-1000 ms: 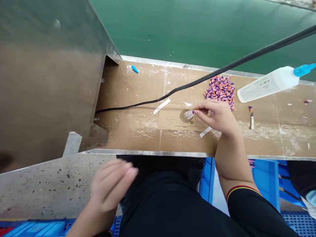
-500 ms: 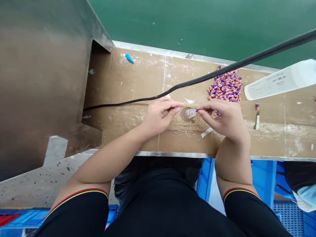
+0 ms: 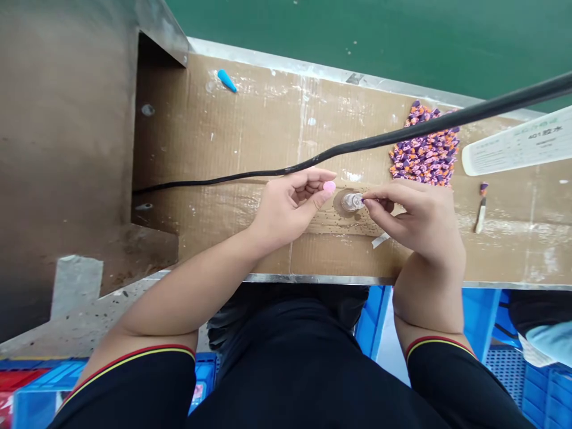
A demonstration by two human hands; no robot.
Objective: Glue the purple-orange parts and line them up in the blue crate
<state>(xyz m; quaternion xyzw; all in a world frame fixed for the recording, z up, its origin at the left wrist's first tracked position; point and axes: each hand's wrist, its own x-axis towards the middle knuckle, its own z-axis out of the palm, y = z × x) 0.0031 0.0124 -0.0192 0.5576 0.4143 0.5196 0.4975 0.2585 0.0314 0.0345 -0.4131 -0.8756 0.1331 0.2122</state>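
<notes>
My left hand pinches a small round pink piece between thumb and forefinger, left of a small clear cup. My right hand is closed at the cup's right side, with a tiny purple piece at its fingertips, mostly hidden. The fingertips are at the cup's rim; whether they touch it I cannot tell. Wet spots mark the cardboard around the cup. Behind my right hand lies a heap of small purple, pink and orange pieces.
A black cable crosses above the cardboard. To the right are a white glue bottle on its side and a short white-handled stick. A blue cone lies far left, near a metal housing. A white strip is near my right hand.
My left hand has turned, so the pink piece's round face now shows. My right fingertips are closer to the cup, covering more of the purple piece. The whole view has shifted slightly.
</notes>
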